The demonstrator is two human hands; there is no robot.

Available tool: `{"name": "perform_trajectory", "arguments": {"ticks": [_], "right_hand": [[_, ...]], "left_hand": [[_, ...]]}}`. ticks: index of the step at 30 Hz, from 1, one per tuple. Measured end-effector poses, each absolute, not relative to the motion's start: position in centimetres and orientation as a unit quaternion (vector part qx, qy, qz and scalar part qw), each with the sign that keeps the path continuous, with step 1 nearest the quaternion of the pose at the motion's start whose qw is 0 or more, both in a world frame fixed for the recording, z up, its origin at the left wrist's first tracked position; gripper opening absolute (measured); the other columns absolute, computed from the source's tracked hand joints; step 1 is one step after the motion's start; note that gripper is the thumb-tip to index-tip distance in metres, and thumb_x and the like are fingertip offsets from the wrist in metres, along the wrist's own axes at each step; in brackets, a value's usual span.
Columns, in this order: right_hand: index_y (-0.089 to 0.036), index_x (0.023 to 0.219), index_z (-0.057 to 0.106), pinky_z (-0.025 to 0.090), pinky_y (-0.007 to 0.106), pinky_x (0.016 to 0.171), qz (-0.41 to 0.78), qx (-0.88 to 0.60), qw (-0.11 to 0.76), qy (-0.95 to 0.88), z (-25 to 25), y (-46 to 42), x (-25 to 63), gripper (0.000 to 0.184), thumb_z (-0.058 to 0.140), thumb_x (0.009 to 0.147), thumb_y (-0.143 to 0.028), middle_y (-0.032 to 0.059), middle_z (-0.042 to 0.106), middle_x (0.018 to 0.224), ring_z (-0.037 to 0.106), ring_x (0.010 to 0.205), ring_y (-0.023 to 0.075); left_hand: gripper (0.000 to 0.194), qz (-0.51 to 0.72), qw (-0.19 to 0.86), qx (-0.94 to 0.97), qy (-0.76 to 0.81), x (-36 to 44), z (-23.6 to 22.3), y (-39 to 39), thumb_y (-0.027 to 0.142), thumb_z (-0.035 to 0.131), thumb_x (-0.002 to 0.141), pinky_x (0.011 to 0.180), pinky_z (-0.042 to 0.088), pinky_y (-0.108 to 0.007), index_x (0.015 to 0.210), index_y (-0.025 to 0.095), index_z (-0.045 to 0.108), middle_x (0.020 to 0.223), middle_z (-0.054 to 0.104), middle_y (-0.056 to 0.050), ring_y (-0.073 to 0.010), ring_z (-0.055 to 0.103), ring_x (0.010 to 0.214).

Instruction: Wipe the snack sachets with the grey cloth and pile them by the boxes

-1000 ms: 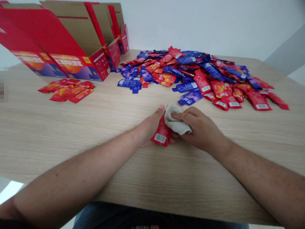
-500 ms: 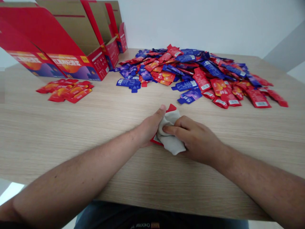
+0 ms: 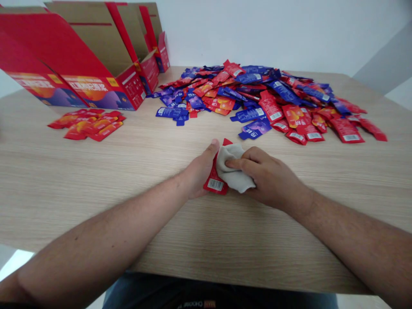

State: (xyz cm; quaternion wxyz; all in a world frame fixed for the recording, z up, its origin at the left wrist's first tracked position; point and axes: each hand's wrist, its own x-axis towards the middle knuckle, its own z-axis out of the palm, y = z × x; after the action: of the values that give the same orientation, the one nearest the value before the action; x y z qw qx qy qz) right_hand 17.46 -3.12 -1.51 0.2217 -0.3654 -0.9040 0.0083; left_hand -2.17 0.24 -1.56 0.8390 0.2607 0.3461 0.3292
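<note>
My left hand (image 3: 199,169) grips a red foil sachet (image 3: 215,182) against the tabletop, with its barcode end showing below the thumb. My right hand (image 3: 267,178) presses a crumpled off-white cloth (image 3: 233,167) over the sachet's upper part. The cloth hides most of the sachet's face. Both hands sit close together at the middle of the table, and the right fingers rest on top of the cloth.
A heap of loose red and blue sachets (image 3: 257,98) lies beyond my hands. A smaller group of red sachets (image 3: 86,124) lies to the left. Open red cardboard boxes (image 3: 96,77) stand along the far left of the light wood table (image 3: 193,223).
The cloth went down over the sachet, covering its barcode, and has come back up, so the barcode shows again. My right hand moved with it.
</note>
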Motion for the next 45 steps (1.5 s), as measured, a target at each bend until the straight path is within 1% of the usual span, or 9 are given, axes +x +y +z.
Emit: {"name": "perform_trajectory", "arguments": {"ticks": [5, 10, 15, 20, 26, 32, 38, 41, 45], "right_hand": [[-0.023, 0.130, 0.074, 0.057, 0.034, 0.072, -0.003, -0.314, 0.191, -0.930, -1.4, -3.3, 17.3, 0.037, 0.069, 0.093, -0.021, 0.0075, 0.070, 0.101, 0.068, 0.083, 0.0225], [-0.021, 0.135, 0.072, 0.059, 0.034, 0.076, 0.021, -0.358, 0.224, -0.906, -1.5, -3.0, 17.6, 0.046, 0.076, 0.089, -0.024, 0.0102, 0.070, 0.108, 0.070, 0.091, 0.0239], [-0.024, 0.128, 0.075, 0.056, 0.032, 0.070, 0.009, -0.308, 0.190, -0.932, -1.5, -3.1, 17.6, 0.034, 0.069, 0.095, -0.021, 0.0063, 0.070, 0.100, 0.067, 0.082, 0.0213], [-0.021, 0.136, 0.072, 0.058, 0.034, 0.077, 0.011, -0.358, 0.215, -0.909, -1.5, -3.0, 17.8, 0.046, 0.076, 0.090, -0.026, 0.0103, 0.071, 0.109, 0.070, 0.092, 0.0242], [-0.023, 0.129, 0.075, 0.055, 0.033, 0.072, 0.028, -0.304, 0.193, -0.933, -1.4, -3.2, 17.4, 0.034, 0.068, 0.096, -0.021, 0.0072, 0.071, 0.103, 0.068, 0.084, 0.0221], [-0.023, 0.130, 0.074, 0.058, 0.034, 0.073, 0.016, -0.318, 0.217, -0.923, -1.6, -3.0, 17.6, 0.037, 0.072, 0.093, -0.026, 0.0077, 0.070, 0.103, 0.069, 0.085, 0.0230], [-0.023, 0.127, 0.075, 0.061, 0.049, 0.090, 0.021, -0.443, 0.353, -0.824, -2.8, -0.1, 19.2, 0.037, 0.072, 0.090, -0.024, 0.0121, 0.079, 0.114, 0.074, 0.106, 0.0323], [-0.027, 0.122, 0.077, 0.061, 0.052, 0.095, 0.053, -0.487, 0.382, -0.783, -3.4, 1.2, 19.8, 0.033, 0.074, 0.089, -0.027, 0.0087, 0.082, 0.117, 0.076, 0.109, 0.0326], [-0.026, 0.117, 0.080, 0.062, 0.048, 0.090, 0.110, -0.525, 0.397, -0.745, -3.6, 1.4, 19.6, 0.031, 0.076, 0.087, -0.030, 0.0069, 0.084, 0.112, 0.077, 0.103, 0.0299]], "left_hand": [[0.076, 0.296, 0.838, 0.261, 0.377, -2.2, -1.4, 0.2, 0.066, 0.029, 0.113, 0.061, 0.055, -0.030, 0.113, 0.010, 0.079, 0.079, 0.078, -0.012, -0.0209, 0.072, 0.064], [0.073, 0.323, 0.847, 0.247, 0.343, -2.2, -1.6, 0.3, 0.061, 0.025, 0.115, 0.061, 0.055, -0.029, 0.113, 0.012, 0.079, 0.080, 0.078, -0.011, -0.0199, 0.072, 0.065], [0.072, 0.302, 0.850, 0.245, 0.356, -2.3, -1.7, 0.3, 0.068, 0.035, 0.112, 0.058, 0.054, -0.028, 0.114, 0.011, 0.080, 0.077, 0.077, -0.012, -0.0206, 0.071, 0.062], [0.073, 0.326, 0.841, 0.248, 0.353, -2.3, -1.5, 0.2, 0.063, 0.027, 0.115, 0.063, 0.057, -0.028, 0.115, 0.011, 0.079, 0.085, 0.079, -0.013, -0.0194, 0.072, 0.065], [0.073, 0.327, 0.831, 0.257, 0.369, -2.5, -1.8, 0.3, 0.070, 0.037, 0.111, 0.072, 0.060, -0.031, 0.112, 0.011, 0.080, 0.089, 0.081, -0.014, -0.0219, 0.076, 0.075], [0.073, 0.293, 0.838, 0.300, 0.351, -2.7, -2.3, 0.2, 0.072, 0.038, 0.109, 0.064, 0.057, -0.029, 0.113, 0.012, 0.079, 0.083, 0.079, -0.013, -0.0207, 0.073, 0.068], [0.068, 0.275, 0.854, 0.277, 0.344, -4.0, -1.2, 0.7, 0.058, 0.025, 0.113, 0.063, 0.060, -0.037, 0.110, 0.013, 0.076, 0.088, 0.078, -0.016, -0.0245, 0.074, 0.068], [0.052, 0.279, 0.873, 0.217, 0.337, -4.4, -0.5, 1.1, 0.043, 0.033, 0.107, 0.058, 0.057, -0.034, 0.116, 0.012, 0.075, 0.089, 0.076, -0.015, -0.0239, 0.073, 0.068], [0.044, 0.313, 0.857, 0.178, 0.369, -4.4, -0.2, 1.2, 0.039, 0.044, 0.098, 0.053, 0.053, -0.031, 0.114, 0.012, 0.074, 0.083, 0.072, -0.012, -0.0211, 0.068, 0.062]]}}
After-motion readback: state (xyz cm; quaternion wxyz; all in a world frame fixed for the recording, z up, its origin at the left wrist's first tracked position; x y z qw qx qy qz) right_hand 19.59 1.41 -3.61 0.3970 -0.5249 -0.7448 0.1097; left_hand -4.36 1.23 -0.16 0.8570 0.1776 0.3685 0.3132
